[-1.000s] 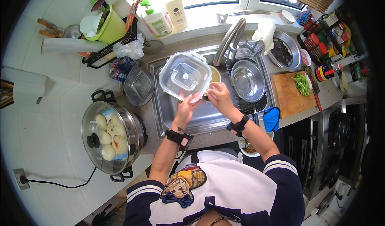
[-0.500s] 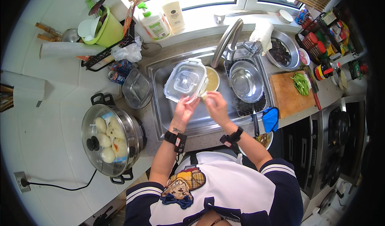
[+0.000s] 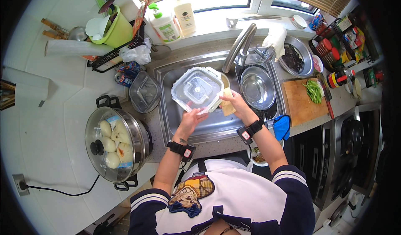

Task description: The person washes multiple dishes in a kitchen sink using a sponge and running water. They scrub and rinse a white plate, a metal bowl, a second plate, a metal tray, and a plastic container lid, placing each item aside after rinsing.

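Over the left basin of the steel sink (image 3: 213, 131), my left hand (image 3: 191, 120) grips the near edge of a clear square container lid (image 3: 198, 89) with a pale rim. My right hand (image 3: 238, 105) holds a pale yellow sponge cloth (image 3: 228, 103) against the lid's right edge. Part of a bowl (image 3: 226, 81) shows behind the lid; the rest is hidden. To the right, a shiny round bowl (image 3: 256, 87) sits on a black rack. A clear container (image 3: 144, 92) stands on the counter just left of the sink.
The faucet (image 3: 236, 53) arches over the sink's far side. A lidded steamer (image 3: 119, 141) with buns stands left. At right are a cutting board (image 3: 298, 112) with chopped greens, a red-handled knife (image 3: 330, 107) and a steel basin (image 3: 307, 66). A blue cloth (image 3: 282, 127) hangs at the counter edge.
The lid has shifted slightly right and turned a little. My right hand has moved right, and more of the sponge cloth shows at the lid's edge.
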Demonstrator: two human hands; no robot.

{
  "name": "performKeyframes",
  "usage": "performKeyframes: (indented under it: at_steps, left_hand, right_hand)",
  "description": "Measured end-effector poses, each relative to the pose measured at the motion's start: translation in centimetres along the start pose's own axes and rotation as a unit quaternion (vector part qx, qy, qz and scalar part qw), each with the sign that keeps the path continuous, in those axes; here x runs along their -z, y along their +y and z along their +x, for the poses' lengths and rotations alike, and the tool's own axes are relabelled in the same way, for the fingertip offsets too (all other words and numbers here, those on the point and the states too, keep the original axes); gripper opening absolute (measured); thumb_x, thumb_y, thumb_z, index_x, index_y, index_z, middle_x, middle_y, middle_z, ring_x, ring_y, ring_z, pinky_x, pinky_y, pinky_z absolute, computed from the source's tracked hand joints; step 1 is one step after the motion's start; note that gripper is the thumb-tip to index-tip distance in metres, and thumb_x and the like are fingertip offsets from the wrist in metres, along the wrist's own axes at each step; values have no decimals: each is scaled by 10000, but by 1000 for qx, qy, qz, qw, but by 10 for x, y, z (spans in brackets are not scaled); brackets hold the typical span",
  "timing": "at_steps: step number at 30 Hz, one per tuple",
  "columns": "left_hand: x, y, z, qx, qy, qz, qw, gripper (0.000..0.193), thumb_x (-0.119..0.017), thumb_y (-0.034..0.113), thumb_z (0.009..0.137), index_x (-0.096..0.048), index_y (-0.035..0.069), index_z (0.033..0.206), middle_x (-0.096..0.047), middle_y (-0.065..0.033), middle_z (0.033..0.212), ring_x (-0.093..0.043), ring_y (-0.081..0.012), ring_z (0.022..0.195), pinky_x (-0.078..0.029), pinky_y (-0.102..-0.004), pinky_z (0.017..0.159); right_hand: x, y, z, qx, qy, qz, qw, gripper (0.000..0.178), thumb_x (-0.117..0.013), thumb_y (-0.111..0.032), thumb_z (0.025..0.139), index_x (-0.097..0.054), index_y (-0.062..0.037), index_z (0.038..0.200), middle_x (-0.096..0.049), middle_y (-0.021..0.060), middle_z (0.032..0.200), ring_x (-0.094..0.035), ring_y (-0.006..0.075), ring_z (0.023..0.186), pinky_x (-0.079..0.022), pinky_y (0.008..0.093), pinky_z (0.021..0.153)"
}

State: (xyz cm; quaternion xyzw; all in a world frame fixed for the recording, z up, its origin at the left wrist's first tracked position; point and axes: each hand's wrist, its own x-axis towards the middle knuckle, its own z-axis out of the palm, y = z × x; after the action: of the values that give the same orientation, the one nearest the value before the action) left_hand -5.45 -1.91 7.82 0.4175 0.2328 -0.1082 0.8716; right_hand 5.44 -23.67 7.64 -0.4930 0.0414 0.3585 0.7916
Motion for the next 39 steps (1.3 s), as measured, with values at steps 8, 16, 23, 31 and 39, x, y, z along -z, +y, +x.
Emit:
performKeyframes:
  at_steps: [8, 16, 23, 31, 39]
  left_hand:
    - [17, -9, 3, -98, 76, 133, 983, 805, -701, 71, 861, -184, 34, 1476, -515, -221, 1284, -634, -349, 1088, -548, -510, 944]
    - [5, -9, -17, -339, 266, 597, 676, 1195, -891, 359, 703, -119, 19, 1549, -172, -277, 1580, -259, -400, 1457, -211, -512, 1181]
    - [5, 7, 2, -375, 35, 771, 513, 482, -722, 138, 760, -675, 138, 1240, -619, -111, 1341, -485, -361, 1332, -311, -545, 1147]
    - [-3, -1, 28, -130, 48, 375, 917, 315, -649, 65, 922, -670, 78, 1236, -703, 11, 1076, -685, -104, 912, -581, -278, 704]
    - [-5, 7, 21, -57, -30, 172, 983, 463, -626, -16, 893, -576, 83, 1343, -666, -31, 1203, -687, -174, 985, -603, -329, 767]
  right_hand:
    - [-12, 20, 19, -37, 54, 7, 998, 282, -787, -114, 801, -618, -40, 1014, -664, 61, 918, -661, 177, 778, -569, 334, 675]
    - [2, 14, 29, -67, 116, -17, 991, 186, -727, -71, 780, -629, -17, 929, -651, 69, 841, -669, 209, 731, -559, 371, 622]
    - [15, -3, 24, -135, 68, -54, 987, 279, -701, -150, 838, -646, -4, 1069, -691, 119, 939, -686, 219, 756, -563, 353, 613]
    - [-13, 13, 43, 145, 87, -242, 956, 386, -634, -236, 894, -609, -1, 1199, -647, 143, 1169, -648, 244, 1013, -516, 353, 872]
    - [-41, 24, 42, 426, 104, -553, 708, 359, -640, -100, 856, -608, -9, 1202, -561, 278, 1264, -535, 454, 1162, -443, 495, 1007]
